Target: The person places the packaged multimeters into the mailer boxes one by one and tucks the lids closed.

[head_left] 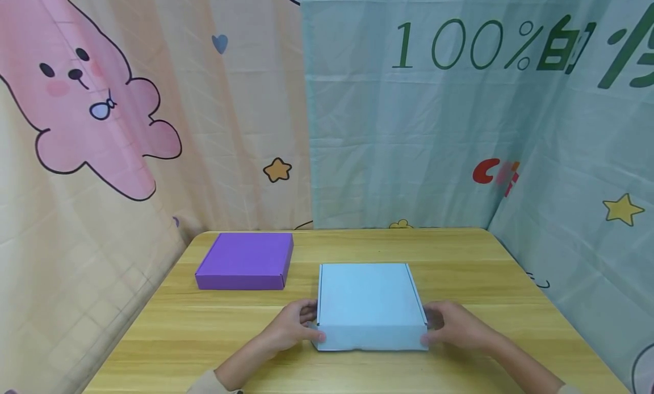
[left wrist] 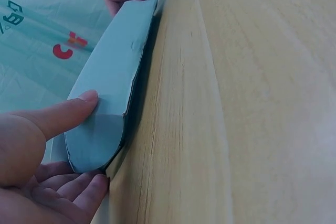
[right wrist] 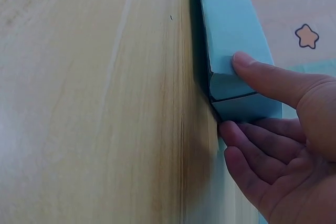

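Note:
A light blue cardboard box (head_left: 369,296) lies on the table near its front edge, lid down, in the head view. My left hand (head_left: 291,327) grips its left front corner, with the thumb on the front face and the other fingers along the side. At the opposite corner my right hand (head_left: 457,327) holds the box in the same way. In the left wrist view the left thumb (left wrist: 68,113) presses the blue front panel (left wrist: 113,61). The right wrist view shows the right thumb (right wrist: 268,80) on the front panel and the fingers by the box's end.
A closed purple box (head_left: 245,262) lies at the back left of the wooden table (head_left: 409,246), apart from the blue one. Printed curtains (head_left: 409,127) hang behind the table and along both sides.

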Tool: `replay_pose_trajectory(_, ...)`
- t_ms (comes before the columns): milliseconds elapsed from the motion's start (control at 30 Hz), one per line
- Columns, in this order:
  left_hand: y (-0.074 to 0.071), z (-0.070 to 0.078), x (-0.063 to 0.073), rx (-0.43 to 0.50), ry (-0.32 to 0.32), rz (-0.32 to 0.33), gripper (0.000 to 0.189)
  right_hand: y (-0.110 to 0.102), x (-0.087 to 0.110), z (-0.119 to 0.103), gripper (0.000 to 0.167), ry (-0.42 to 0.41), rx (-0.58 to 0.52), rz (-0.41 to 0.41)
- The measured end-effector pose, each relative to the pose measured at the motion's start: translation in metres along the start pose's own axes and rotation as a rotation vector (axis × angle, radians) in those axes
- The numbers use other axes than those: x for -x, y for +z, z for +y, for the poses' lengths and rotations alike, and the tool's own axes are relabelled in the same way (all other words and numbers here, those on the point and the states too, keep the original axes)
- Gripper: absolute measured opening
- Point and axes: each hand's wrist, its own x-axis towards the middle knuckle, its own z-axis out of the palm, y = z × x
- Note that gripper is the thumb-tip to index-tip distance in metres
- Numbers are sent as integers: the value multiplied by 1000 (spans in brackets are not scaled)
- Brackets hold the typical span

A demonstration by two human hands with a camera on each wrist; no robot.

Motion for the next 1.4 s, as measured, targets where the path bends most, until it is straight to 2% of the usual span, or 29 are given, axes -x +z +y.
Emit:
replay_pose_trajectory(233, 1, 1, 0, -47, 4, 17, 83, 1, 1, -2, 72, -8, 10, 6)
replay_pose_trajectory(633, 4, 5, -3, -146, -13, 87, 76, 0, -6, 8, 44, -144, 56, -21)
replay_pose_trajectory(933, 3, 4, -3, -187, 27, 80, 74, 1, -10, 14, 40, -218, 63, -9)
replay_pose_trajectory(1167, 2, 3, -6, -167, 44, 75, 72, -1, -12, 21, 43, -193, -16, -11)
replay_pose_trajectory(1400, 2, -1, -5, -118, 25, 73, 74, -6, -12, 31, 49, -185, -147, -71)
